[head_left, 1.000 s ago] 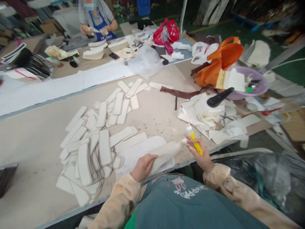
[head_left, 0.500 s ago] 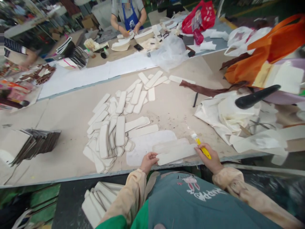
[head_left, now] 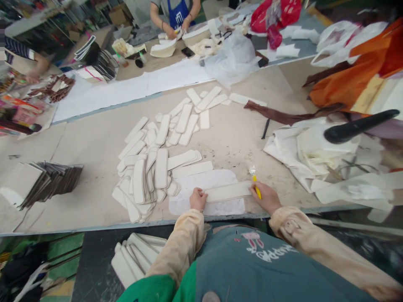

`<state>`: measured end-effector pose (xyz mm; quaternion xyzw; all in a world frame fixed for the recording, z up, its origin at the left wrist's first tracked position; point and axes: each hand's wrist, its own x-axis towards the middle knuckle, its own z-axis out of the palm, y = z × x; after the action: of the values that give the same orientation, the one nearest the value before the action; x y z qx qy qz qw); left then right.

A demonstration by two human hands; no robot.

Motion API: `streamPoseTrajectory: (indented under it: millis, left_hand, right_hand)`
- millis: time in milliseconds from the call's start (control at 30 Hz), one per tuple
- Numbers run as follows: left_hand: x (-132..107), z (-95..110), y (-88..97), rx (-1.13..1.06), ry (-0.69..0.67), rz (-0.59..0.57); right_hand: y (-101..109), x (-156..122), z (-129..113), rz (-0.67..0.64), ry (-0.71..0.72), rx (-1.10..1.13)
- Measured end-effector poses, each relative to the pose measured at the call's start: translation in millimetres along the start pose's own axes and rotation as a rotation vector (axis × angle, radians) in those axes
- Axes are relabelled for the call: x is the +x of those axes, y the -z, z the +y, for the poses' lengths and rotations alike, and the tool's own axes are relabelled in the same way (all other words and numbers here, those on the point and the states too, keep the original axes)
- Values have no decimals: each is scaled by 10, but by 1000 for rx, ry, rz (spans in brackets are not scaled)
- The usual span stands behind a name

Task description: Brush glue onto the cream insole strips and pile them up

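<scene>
A long off-white strip [head_left: 229,192] lies lengthwise between my two hands over a white sheet [head_left: 185,184]. My left hand [head_left: 197,199] is closed, pinching the strip's left end between thumb and fingers. At the other end, my right hand [head_left: 267,195] grips a brush with a yellow handle [head_left: 258,192], its whitish bristles pointing away from me. The fingers of that hand also touch the strip's right end. Left of the sheet, a loose pile of rounded off-white strips [head_left: 161,168] spreads across the table.
A stack of dark-edged panels [head_left: 59,182] stands at the left. On the right are a white container [head_left: 327,147] with a black handle-like piece over it, brown cloth [head_left: 283,114] and an orange bag [head_left: 349,88]. More off-white pieces [head_left: 134,258] lie below the table edge. Co-workers' hands work across the table.
Both hands have moved the strip slightly away from me, and it now lies straighter, over the strip beneath it. The brush has turned more upright in my right hand. The camera view has shifted.
</scene>
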<state>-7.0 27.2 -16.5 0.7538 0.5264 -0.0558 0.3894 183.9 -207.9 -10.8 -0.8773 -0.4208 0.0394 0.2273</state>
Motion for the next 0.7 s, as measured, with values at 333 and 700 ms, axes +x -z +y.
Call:
streamPoseTrajectory:
  millis: [333, 700]
  left_hand:
    - [44, 22, 11, 125, -44, -49]
    - [81, 40, 33, 203, -89, -65]
  right_hand:
    - [-44, 60, -7, -18, -42, -89]
    - [18, 39, -51, 14, 91, -61]
